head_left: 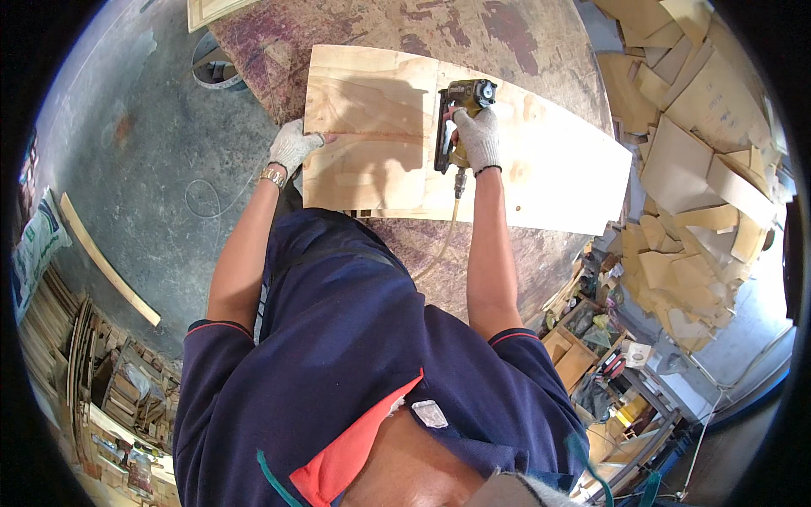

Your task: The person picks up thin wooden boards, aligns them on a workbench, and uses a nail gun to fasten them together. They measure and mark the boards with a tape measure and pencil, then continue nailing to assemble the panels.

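A pale plywood board (372, 101) lies across the worktable, with a seam line running across it. My right hand (480, 139), in a white knit glove, is wrapped round the handle of a black and yellow pneumatic nail gun (460, 91). The tool stands over the board, and an air hose (454, 221) runs from its handle back toward my body. At the board's left edge my left hand (296, 145), also gloved, grips the wood with bare fingertips on its upper face. Its other fingers are hidden. Shadows of the tool and arm fall on the board.
The worn, stained worktable (338, 29) extends beyond the board. A round strapped object (215, 68) and a curved wood strip (110, 262) lie on the grey floor. Cut sheet offcuts (693, 169) are heaped at right. Shelves with clutter (608, 363) stand lower right; stacked wood (68, 338) lower left.
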The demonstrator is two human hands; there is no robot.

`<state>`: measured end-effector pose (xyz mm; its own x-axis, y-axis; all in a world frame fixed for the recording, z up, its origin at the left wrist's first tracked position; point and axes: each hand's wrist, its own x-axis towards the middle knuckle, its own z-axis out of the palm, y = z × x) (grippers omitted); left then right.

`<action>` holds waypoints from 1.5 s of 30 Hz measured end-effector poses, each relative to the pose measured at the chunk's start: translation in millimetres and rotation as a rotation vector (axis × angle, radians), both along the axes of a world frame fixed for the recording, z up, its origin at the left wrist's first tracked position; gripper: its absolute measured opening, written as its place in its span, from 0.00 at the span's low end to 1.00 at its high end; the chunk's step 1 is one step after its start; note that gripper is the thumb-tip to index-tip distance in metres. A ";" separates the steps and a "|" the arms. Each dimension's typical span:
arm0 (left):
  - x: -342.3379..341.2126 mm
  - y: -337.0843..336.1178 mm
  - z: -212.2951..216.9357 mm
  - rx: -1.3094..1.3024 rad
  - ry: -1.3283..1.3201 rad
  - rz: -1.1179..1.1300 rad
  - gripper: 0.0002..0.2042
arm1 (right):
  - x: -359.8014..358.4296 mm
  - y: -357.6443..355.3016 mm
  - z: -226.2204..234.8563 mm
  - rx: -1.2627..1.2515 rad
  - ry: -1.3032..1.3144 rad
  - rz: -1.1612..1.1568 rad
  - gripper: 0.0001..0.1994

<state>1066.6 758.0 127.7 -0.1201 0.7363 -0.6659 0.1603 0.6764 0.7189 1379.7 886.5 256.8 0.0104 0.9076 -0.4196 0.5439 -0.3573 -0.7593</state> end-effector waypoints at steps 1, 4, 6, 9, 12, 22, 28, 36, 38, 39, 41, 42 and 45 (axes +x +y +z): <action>-0.1 0.4 0.1 0.011 0.016 -0.007 0.22 | 0.2 -0.3 0.4 -0.006 -0.032 0.025 0.10; 0.1 0.6 -2.3 0.002 -0.043 0.020 0.23 | 0.9 -3.1 -1.1 -0.026 -0.036 0.011 0.09; 0.8 0.1 -5.2 0.001 -0.079 0.045 0.23 | 0.4 -5.2 -3.0 -0.007 -0.004 -0.002 0.09; 0.9 0.0 -8.4 -0.010 -0.080 0.053 0.23 | -2.6 -8.2 -4.5 -0.056 -0.028 -0.023 0.10; 0.1 -0.3 -3.9 0.027 -0.046 0.018 0.23 | -4.6 -12.1 -1.5 -0.046 -0.085 0.041 0.09; 19.1 55.2 50.2 0.731 0.982 0.079 0.30 | 61.2 -117.7 8.5 -0.038 -0.179 -0.323 0.12; 8.3 181.8 14.8 0.752 1.150 -0.450 0.33 | 100.4 -239.1 -13.7 0.036 -0.397 -0.606 0.25; 9.1 227.7 6.0 0.506 0.892 -0.753 0.36 | 99.2 -327.1 -24.3 -0.139 -0.771 -0.864 0.30; 13.1 225.8 32.2 0.486 0.950 -0.804 0.37 | 91.4 -334.9 -29.3 -0.211 -0.717 -0.883 0.31; 16.0 225.6 48.1 0.496 0.995 -0.809 0.38 | 87.4 -336.5 -32.5 -0.198 -0.691 -0.866 0.34; 24.1 216.2 77.0 0.514 1.022 -0.762 0.38 | 79.6 -337.3 -38.7 -0.182 -0.670 -0.821 0.36; 24.4 211.0 92.7 0.553 1.055 -0.721 0.39 | 76.2 -335.8 -41.7 -0.196 -0.649 -0.790 0.37; 31.4 188.0 135.0 0.794 1.216 -0.574 0.34 | 76.5 -322.8 -47.4 -0.053 -0.713 -0.830 0.35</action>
<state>1098.0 946.0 262.6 0.1327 0.9736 0.1859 0.9832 -0.1531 0.0998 1456.2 563.8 209.4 0.8663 0.4866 -0.1130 0.4269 -0.8386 -0.3384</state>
